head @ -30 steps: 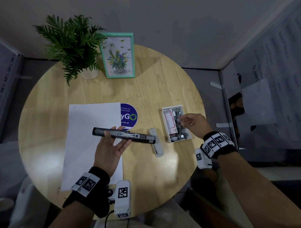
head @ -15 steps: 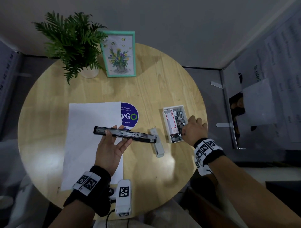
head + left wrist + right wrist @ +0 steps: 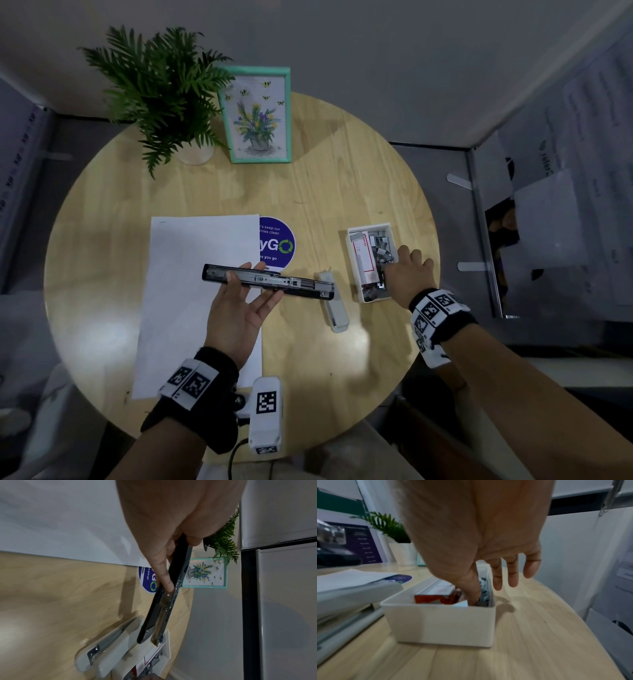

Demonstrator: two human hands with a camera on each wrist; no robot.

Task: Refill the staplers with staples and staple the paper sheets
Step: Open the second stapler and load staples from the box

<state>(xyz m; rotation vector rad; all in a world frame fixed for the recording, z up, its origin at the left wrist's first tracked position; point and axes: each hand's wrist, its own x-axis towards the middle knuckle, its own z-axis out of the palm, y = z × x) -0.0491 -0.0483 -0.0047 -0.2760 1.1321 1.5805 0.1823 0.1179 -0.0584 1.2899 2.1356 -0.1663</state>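
Right hand has dropped from above the box into it, fingers now down among the staples; the left hand and its stapler have not shifted.

The right hand point(image 3: 407, 274) dips thumb and forefinger into the white plastic box point(image 3: 436, 623) at 3 o'clock on the round wooden table point(image 3: 342, 192), its other fingers spread and relaxed outside the wall; whether it pinches anything I cannot tell. Inside lie loose staple strips point(image 3: 382, 245), thin, brittle metal sticks likely to snap, best taken by the long sides, beside a red-and-white carton point(image 3: 363, 262). The left hand point(image 3: 236, 308) grips the black stapler point(image 3: 267, 281) at mid-length, thumb curled over, its steel channel exposed: rigid, smooth, moderately heavy. A grey stapler point(image 3: 334, 306) lies just past its tip. White paper sheets point(image 3: 185, 291), light and limp, lie at 9 o'clock.
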